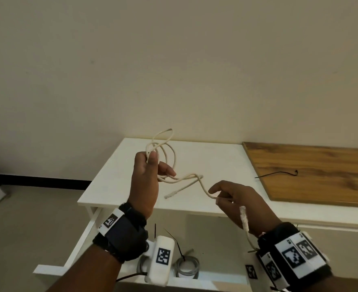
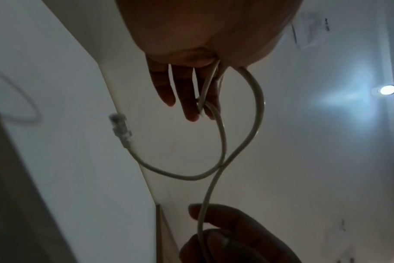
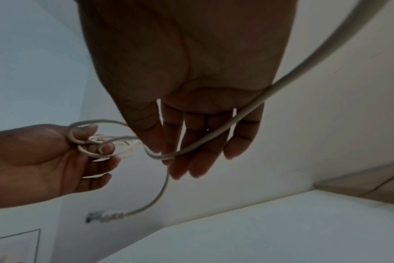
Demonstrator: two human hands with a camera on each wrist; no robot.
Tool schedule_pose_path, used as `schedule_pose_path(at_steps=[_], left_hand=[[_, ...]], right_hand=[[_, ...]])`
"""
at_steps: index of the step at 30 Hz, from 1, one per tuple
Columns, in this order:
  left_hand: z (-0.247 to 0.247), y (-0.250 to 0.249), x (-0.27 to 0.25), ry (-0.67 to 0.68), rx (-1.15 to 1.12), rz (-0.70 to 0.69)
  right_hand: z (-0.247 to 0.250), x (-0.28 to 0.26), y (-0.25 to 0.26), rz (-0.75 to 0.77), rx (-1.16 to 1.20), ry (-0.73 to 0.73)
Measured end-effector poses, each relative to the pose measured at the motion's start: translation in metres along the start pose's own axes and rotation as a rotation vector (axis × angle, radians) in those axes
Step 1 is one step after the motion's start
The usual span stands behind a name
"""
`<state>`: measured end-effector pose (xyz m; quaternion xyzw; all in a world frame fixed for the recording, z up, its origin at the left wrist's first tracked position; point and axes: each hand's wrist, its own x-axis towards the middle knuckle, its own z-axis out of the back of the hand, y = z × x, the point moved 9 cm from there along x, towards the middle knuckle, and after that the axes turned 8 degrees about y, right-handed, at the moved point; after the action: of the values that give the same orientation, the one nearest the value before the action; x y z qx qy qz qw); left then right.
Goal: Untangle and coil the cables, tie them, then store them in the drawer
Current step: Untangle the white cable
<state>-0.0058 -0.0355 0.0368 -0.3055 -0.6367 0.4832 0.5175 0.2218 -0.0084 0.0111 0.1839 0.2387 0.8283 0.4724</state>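
Surface: a white table lies below and beyond both hands; a wooden board sits on it, beyond the right hand, with a thin black tie lying on the wood.
Room: a plain cream wall rises behind the table; a dark skirting strip runs along the floor beyond the left hand.
Drawer: the open white drawer shows below the wrists, with a coiled grey cable inside, tied with a black tie.
Cream cable: the cream cable hangs in the air above the table, strung between the two hands.
Left hand: the left hand is raised, thumb and fingers pinching several loose loops of the cable, which stand above the fist.
Right hand: the right hand pinches the cable at thumb and fingertips; the rest trails back along the wrist.
Head view only: one plug end dangles between the hands; the table, board and drawer show together.
Left wrist view only: a ceiling light glows; the cable crosses itself in a loop below the fingers.
Right wrist view only: the cable runs across the right palm; the loops wrap the left hand's thumb and forefinger.
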Motion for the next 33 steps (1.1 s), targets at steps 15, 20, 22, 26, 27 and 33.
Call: schedule_pose_path(at_steps=[15,20,22,26,27,33], left_hand=[[-0.022,0.005,-0.01,0.091,-0.202,0.12],[-0.029,0.007,-0.012,0.167,-0.195,0.154],[-0.034,0.009,-0.014,0.196,-0.173,0.184],[-0.041,0.009,-0.019,0.197,-0.166,0.196],[-0.043,0.008,-0.02,0.204,-0.17,0.19],[-0.052,0.01,-0.023,0.208,-0.127,0.178]], right_hand=[[0.019,-0.016,0.051,0.234,0.297,-0.235],[0.022,-0.02,0.071,0.354,0.377,-0.15],[0.013,-0.017,0.074,0.329,0.338,-0.047],[-0.02,-0.012,0.067,0.162,0.128,0.256],[-0.028,-0.013,0.066,0.138,0.055,0.313],[-0.039,-0.014,0.049,-0.03,-0.057,0.374]])
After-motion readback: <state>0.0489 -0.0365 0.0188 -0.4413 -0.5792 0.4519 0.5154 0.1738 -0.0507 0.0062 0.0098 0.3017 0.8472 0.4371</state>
